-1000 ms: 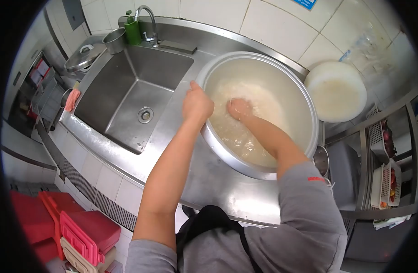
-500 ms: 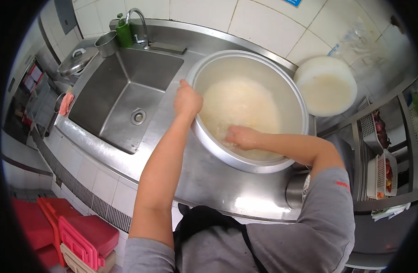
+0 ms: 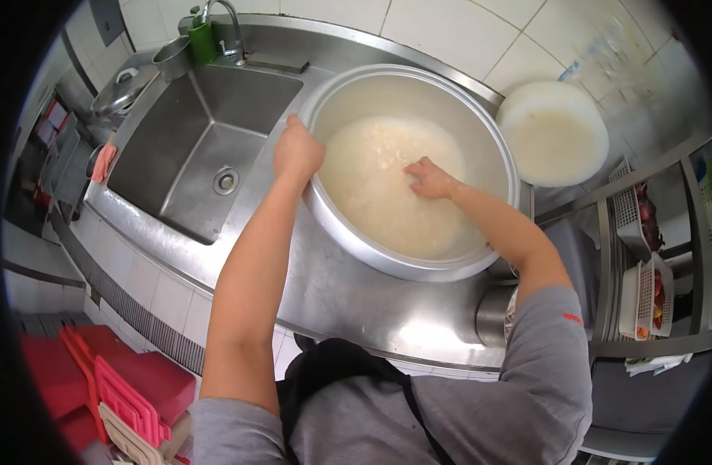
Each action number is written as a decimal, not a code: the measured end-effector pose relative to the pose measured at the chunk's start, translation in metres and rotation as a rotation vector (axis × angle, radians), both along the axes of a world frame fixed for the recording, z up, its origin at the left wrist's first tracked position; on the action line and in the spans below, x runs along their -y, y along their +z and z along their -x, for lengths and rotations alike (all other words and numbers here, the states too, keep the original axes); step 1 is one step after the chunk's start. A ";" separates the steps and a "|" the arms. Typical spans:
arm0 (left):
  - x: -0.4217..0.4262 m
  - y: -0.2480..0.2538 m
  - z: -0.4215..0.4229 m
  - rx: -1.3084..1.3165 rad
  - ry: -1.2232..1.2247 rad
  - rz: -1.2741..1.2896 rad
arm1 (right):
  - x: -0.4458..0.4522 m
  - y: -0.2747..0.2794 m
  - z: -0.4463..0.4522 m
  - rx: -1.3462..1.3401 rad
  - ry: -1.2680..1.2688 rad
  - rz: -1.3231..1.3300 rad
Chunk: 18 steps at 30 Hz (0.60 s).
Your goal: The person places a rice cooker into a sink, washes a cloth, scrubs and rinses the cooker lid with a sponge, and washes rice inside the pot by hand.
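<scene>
A large silver metal pot stands on the steel counter, holding cloudy, whitish liquid with pale grains in it. My left hand is closed around the pot's left rim. Inside the pot, my right hand is at the surface of the cloudy liquid, its fingers apart and pointing left. Nothing shows between those fingers, though their tips are partly in the liquid.
Left of the pot is a steel sink with a faucet, a green bottle and a metal container. A white round tub stands right. Baskets sit on a rack. Red bins are lower left.
My right hand has moved up and away from the pot's near side, and its fingers have spread. My left hand still grips the rim. The whole view has shifted slightly.
</scene>
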<state>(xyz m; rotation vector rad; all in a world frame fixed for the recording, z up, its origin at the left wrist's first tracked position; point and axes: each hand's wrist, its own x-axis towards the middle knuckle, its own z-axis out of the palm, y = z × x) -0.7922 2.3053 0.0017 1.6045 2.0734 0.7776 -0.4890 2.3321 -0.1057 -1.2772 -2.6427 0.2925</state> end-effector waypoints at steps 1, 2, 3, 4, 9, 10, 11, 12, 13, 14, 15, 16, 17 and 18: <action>0.000 0.001 0.000 0.001 0.008 0.002 | -0.003 0.000 0.002 0.130 -0.056 0.108; 0.000 0.001 0.000 0.001 0.002 0.005 | -0.003 0.007 0.007 0.260 -0.112 0.215; 0.000 0.001 0.000 0.001 -0.005 0.011 | -0.004 0.017 0.008 0.260 -0.105 0.219; -0.001 -0.001 0.001 -0.001 -0.001 0.016 | -0.007 0.029 0.004 0.344 -0.292 0.247; 0.000 0.001 -0.001 -0.017 -0.002 0.028 | -0.007 -0.005 -0.058 0.668 -0.489 0.046; -0.001 0.002 -0.001 -0.019 -0.002 0.025 | -0.004 -0.010 -0.062 0.834 -0.349 0.113; -0.001 0.002 -0.001 -0.023 -0.002 0.020 | 0.012 -0.015 -0.059 0.903 -0.222 0.201; -0.001 0.001 0.000 -0.026 -0.002 0.017 | 0.027 -0.014 -0.050 0.970 -0.093 0.291; -0.002 0.000 0.000 -0.020 -0.004 0.023 | 0.031 0.003 -0.033 0.977 -0.092 0.297; -0.002 0.000 0.000 -0.020 -0.004 0.000 | 0.037 0.029 -0.010 1.064 0.010 0.636; 0.000 -0.001 0.000 -0.021 -0.009 -0.020 | 0.042 0.043 -0.002 1.127 0.113 0.986; 0.000 -0.001 -0.001 -0.011 -0.021 -0.013 | 0.036 0.047 -0.016 0.802 -0.131 1.024; 0.000 -0.001 0.000 -0.014 -0.022 -0.021 | 0.025 0.051 -0.031 0.769 -0.060 0.664; 0.000 -0.002 0.000 -0.019 -0.020 -0.027 | 0.011 0.055 -0.046 0.723 0.017 0.306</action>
